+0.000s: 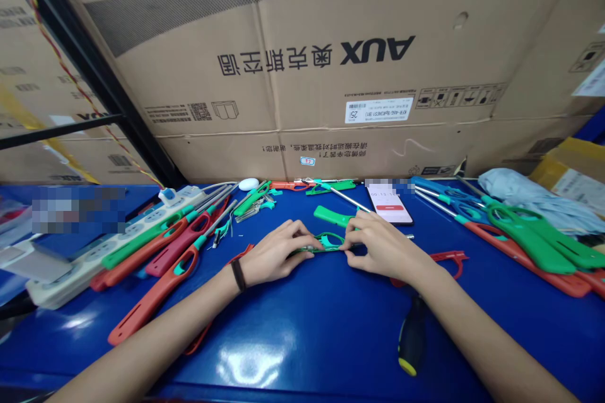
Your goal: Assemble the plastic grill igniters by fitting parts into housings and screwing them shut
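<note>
Quick look at my bench right now: my left hand (274, 253) and right hand (382, 242) are both clenched in a tight fingertip grip on a thin green plastic loop (326, 242), held right in the middle of the frame just above the surface (302, 340). A thin metal rod (385, 238) runs through it and pokes out to the right past my right hand. A loose green plastic handle piece (331, 216) sits just beyond my hands, almost touching my right fingers (359, 220).

The big cardboard box (378, 50) behind everything is upside down from here, but you can read AUX and 奥克斯空调 on it, plus 请在搬运时对我温柔些,谢谢您 lower down. There's a small white label (379, 110) with a 25 on it too. The phone (390, 204) has a red bar on screen, but the rest is too small to read.

Left of my hands there's a row of long red and green utility lighter bodies (161, 258) beside a white power strip (113, 245). More lie in a pile on the right (529, 239). A black and yellow screwdriver (412, 335) lies near my right forearm, and I've got a black wristband (238, 275) on my left wrist.
</note>
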Motion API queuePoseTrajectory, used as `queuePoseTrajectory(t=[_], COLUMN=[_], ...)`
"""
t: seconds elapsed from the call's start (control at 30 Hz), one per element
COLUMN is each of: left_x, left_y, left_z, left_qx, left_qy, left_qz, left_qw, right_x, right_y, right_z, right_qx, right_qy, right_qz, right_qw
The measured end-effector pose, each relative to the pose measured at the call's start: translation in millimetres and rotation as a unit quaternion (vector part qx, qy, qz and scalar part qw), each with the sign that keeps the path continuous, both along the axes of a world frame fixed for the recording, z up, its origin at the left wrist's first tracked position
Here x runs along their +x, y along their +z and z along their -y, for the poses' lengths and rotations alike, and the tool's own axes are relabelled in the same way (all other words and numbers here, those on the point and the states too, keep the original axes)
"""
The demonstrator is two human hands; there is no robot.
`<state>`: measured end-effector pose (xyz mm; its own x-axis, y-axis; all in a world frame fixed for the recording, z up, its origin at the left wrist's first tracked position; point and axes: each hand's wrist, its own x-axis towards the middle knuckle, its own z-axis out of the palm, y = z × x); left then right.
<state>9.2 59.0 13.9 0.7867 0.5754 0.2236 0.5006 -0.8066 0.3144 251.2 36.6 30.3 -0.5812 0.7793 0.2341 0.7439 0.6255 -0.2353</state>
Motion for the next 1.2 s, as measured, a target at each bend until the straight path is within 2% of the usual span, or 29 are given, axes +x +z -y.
queuePoseTrajectory(t=[0.17,0.3,0.6,0.77,1.2], left_x=[0.7,0.6,1.4,4.5,0.8], left_y=[-0.7,-1.6,-4.9,-1.2,-2.1], left_z=[0.1,-0.4,-1.5,-0.8,-3.2], left_qx=[-0.021,-0.020,-0.038,-0.078,-0.142], left_qy=[0.022,0.022,0.055,0.086,0.091], left_qz=[0.047,0.047,0.061,0.087,0.125], left_qw=[0.998,0.998,0.996,0.989,0.978], right_x=[0.5,-3.0,-4.8,-6.7,-5.0], right_y=[-6.0,-13.2,-14.6,-18.5,-22.7], right_z=[-3.5,-8.6,-7.9,-7.8,-11.2], right_qx=[-0.005,-0.010,0.001,-0.014,-0.026], right_qy=[-0.004,-0.022,0.029,0.017,0.012], right_qz=[-0.051,-0.095,-0.039,-0.050,-0.084], right_qw=[0.999,0.995,0.999,0.999,0.996])
